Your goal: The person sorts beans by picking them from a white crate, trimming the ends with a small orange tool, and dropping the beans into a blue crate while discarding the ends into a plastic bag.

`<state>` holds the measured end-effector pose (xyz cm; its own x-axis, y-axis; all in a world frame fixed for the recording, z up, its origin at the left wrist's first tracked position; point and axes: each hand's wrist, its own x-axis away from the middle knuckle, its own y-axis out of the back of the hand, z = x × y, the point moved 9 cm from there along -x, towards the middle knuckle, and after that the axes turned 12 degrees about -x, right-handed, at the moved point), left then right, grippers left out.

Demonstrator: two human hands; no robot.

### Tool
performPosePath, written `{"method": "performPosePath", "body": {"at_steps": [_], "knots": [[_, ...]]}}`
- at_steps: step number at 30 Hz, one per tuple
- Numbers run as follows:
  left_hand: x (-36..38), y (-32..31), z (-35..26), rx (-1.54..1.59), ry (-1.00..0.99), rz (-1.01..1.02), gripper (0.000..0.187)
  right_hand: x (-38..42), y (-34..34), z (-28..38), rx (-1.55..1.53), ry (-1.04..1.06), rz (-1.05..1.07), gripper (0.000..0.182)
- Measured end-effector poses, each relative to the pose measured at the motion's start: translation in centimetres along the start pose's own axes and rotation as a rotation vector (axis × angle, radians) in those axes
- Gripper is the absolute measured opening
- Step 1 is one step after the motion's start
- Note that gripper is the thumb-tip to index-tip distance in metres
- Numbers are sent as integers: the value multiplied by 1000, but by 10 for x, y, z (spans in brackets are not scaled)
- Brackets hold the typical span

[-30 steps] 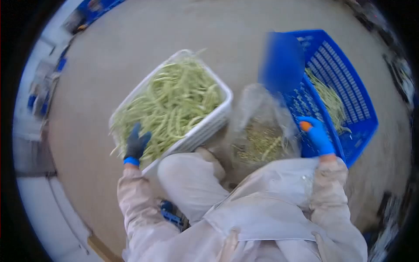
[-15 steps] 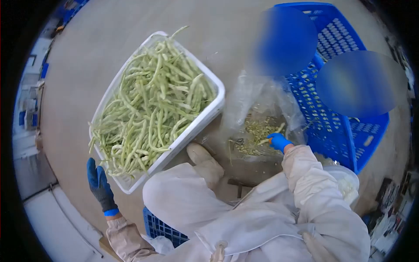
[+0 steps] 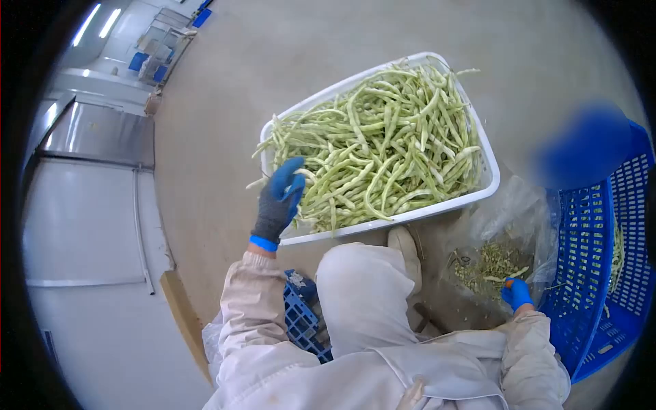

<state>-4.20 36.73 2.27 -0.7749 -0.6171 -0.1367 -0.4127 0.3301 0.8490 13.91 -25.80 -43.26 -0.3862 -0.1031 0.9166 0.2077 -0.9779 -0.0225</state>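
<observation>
A white crate (image 3: 493, 171) full of long pale green beans (image 3: 383, 143) stands on the floor ahead of me. My left hand (image 3: 279, 198), in a grey and blue glove, is at the crate's near left corner, its fingers apart at the edge of the beans. On the right, my right hand (image 3: 517, 294), in a blue glove, is closed with something orange at the fingertips, beside a green bean piece. What it holds is too small to name. It is over a clear plastic bag (image 3: 540, 212) bearing small green scraps (image 3: 502, 261).
Blue perforated baskets (image 3: 581, 273) stand at the right, with some beans inside. A blue crate (image 3: 301, 318) is by my left leg. A wooden board (image 3: 184, 324) and a white wall panel (image 3: 89, 225) are at the left.
My left hand has moved from beside the crate to its bean-filled corner. The view has turned left, so the crate and baskets appear further right. The bean piece at my right hand appears lower.
</observation>
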Motion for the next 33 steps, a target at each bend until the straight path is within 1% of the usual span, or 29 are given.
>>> {"method": "performPosePath", "body": {"at_steps": [1,2,3,4,6,7,8,9,11,12,13,14,15,16,17,19,20,21,22,23,24,25,27,28,29,30,31,32,33], "knots": [[-3,-8,-2,-40,-39,46,34,-12,2,-5,120,20,46,3],[-4,-8,-4,-34,-42,30,34,-33,8,-10,295,68,115,3],[-7,-14,-10,-58,-83,90,34,-55,9,-16,549,171,200,3],[-9,-20,-15,-85,-124,148,34,-68,4,-23,703,234,249,5],[-17,-23,-15,-147,-110,159,35,-63,-4,-24,523,132,180,10],[-22,-27,-12,-206,-85,190,37,-65,0,-37,345,7,110,20],[-29,-30,-13,-219,-103,187,41,-66,5,-51,166,-123,40,30],[-37,-38,-5,-224,-108,186,41,-70,4,-53,160,-121,44,30],[-56,-60,25,-216,-19,243,44,-80,12,-56,99,-65,-45,39],[-66,-68,26,-231,49,296,47,-100,21,-64,96,-59,46,38],[-76,-76,26,-250,117,349,51,-124,38,-73,89,-60,49,38],[-82,-93,24,-337,93,505,54,-121,35,-67,166,14,31,31],[-86,-109,24,-425,67,661,57,-106,26,-50,350,146,-20,25],[-94,-130,47,-630,10,745,71,-91,17,-32,555,291,-74,19],[-98,-135,37,-637,0,750,71,-76,11,-20,686,395,-117,14],[-99,-145,17,-1045,-83,732,80,-50,4,-6,810,521,-182,12],[-96,-155,21,-1126,-79,753,84,-34,0,-1,862,577,-217,12],[-92,-156,17,-1118,-83,760,84,-21,-1,8,969,701,-276,13],[-91,-150,16,-1118,-11,740,81,-15,0,7,969,694,-284,13],[-93,-143,14,-1117,58,712,79,-4,3,16,837,777,-354,15],[-92,-140,13,-1153,104,728,73,8,9,25,704,859,-421,18],[-90,-140,14,-1147,98,722,73,13,11,33,702,864,-430,18],[-83,-138,22,-1081,121,743,64,1,10,26,438,519,-154,21],[-84,-133,12,-1055,48,705,57,16,1,29,169,415,-70,21],[-88,-129,19,-1047,41,697,57,47,-8,50,168,425,-79,21],[-94,-127,27,-993,-36,661,56,79,-23,67,185,375,-35,21],[-97,-119,17,-940,-107,624,55,95,-32,72,204,324,13,21],[-98,-109,20,-940,-48,658,51,79,-26,63,126,303,91,20],[-97,-98,13,-938,-47,656,51,99,-30,73,128,306,92,20]]}}
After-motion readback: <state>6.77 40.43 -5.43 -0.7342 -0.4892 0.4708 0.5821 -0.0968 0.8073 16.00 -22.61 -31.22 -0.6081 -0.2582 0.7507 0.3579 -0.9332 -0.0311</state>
